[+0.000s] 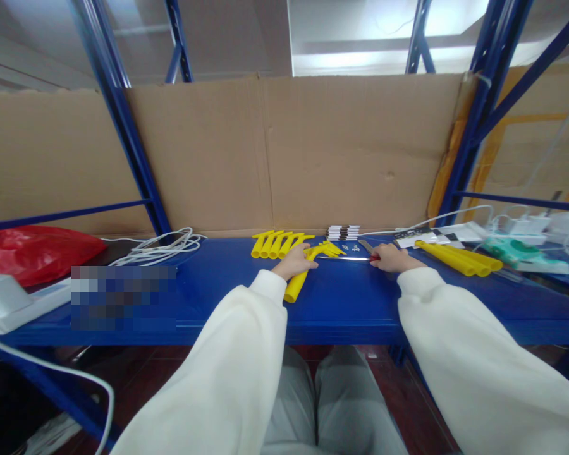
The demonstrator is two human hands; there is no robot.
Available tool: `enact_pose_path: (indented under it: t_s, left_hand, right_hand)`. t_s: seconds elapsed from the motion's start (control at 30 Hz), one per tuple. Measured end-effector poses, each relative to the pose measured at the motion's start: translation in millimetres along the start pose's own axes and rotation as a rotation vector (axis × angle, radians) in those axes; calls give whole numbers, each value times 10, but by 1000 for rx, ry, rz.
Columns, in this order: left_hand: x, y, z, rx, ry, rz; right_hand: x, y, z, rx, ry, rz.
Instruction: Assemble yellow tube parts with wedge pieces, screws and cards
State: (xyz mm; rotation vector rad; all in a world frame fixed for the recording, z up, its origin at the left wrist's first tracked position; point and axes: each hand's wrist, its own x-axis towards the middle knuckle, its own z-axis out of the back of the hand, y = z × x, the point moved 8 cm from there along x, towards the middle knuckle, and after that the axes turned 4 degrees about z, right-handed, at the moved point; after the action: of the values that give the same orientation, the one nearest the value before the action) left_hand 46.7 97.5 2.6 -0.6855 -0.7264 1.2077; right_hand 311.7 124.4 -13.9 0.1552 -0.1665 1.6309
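The left hand grasps a yellow tube, fingers closed around its middle. The tube's long axis runs aslant over the blue table: its wide, round end points back toward the person and a little left, while its narrow end points away and to the right, into the space between the hands. The right hand is closed on the red handle of a screwdriver. The screwdriver's long axis lies nearly level from side to side, with its shaft pointing left at the tube — whether the tip touches it, I cannot tell.

Between the hands, slightly farther out, is a small heap of yellow pieces, and behind it a white stack with dark bands. Just beyond the left hand, a row of tubes has wide ends facing the person and narrow ends slanting away to the right. A thin grey strip lies just beside the right hand, on its far side.

To the right of the right hand, three more tubes lie together, wide ends to the right and toward the person, with a black-and-white card behind them. Well to the left of the left hand are a coiled white cable and a red bag — cardboard stands upright behind the table.
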Motion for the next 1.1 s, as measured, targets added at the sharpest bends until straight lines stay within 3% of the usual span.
enact_pose_path:
  t_s: [0.1,0.3,0.7,0.93,1.1]
  left_hand:
    - [-17,11,-13,58,10,43]
    - [-11,-5,-14,114,-29,23]
    - [46,35,-74,120,24,-37]
    - [72,-12,-97,174,23,-133]
    - [75,-19,-103,170,12,-146]
  right_hand:
    - [-33,22,9,24,47,-20]
    - [-139,90,139,42,26,-86]
    - [-168,190,208,29,10,-64]
    - [-37,464,293,36,-89,101]
    - [167,561,251,42,-29,51]
